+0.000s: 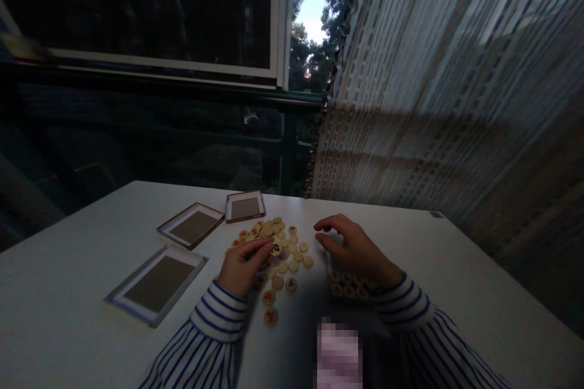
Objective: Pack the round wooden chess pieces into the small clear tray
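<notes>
My left hand (241,266) is over a heap of round wooden Chinese chess pieces (293,266). Its thumb and fingers pinch one chess piece (276,248), whose black character faces up. Some pieces in the heap show red characters, a few show black, and many are plain on top. My right hand (351,249) hovers to the right of the heap, thumb and fingers apart with nothing between them. Beneath its palm and wrist, rows of chess pieces (349,290) sit in a box that my hand and forearm partly hide.
Three shallow trays or lids lie left of the heap: a silvery one (155,282), a brown-rimmed one (194,225) and a smaller one (245,206). The white table (68,285) meets a window (137,12) and a string curtain (410,103) behind. A pixelated patch covers the bottom middle.
</notes>
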Demonstrator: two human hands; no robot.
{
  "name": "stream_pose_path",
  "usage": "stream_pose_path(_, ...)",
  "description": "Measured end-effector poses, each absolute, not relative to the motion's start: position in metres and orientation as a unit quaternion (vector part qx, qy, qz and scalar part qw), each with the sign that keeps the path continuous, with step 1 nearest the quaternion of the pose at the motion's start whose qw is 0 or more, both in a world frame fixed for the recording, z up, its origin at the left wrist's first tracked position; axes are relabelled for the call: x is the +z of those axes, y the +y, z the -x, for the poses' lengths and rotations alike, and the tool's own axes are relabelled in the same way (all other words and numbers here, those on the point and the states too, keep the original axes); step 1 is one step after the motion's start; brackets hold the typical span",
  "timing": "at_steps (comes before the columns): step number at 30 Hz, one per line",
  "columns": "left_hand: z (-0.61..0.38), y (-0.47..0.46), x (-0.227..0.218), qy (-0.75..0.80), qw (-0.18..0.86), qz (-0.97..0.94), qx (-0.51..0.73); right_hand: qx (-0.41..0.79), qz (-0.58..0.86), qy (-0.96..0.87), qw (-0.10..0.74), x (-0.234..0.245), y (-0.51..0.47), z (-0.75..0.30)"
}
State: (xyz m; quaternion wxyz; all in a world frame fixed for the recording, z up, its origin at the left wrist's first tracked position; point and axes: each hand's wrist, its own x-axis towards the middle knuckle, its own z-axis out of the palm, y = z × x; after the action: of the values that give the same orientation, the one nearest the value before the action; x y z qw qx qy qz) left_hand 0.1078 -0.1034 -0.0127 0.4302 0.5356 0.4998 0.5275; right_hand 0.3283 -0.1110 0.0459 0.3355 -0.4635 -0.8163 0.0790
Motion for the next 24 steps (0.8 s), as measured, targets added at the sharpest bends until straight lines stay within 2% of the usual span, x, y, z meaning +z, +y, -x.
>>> stream_pose_path(4,-0.114,-0.106,-0.011,0.498,0.451,-0.553,0.492,0.093,0.479,-0.807,0.333,0.047,-0.117,-0.341)
stream_pose_path(24,-0.177,-0.114,0.000,0.477,0.464,-0.565,0.488,0.089,0.469,-0.818,0.320,0.057,-0.128,-0.375)
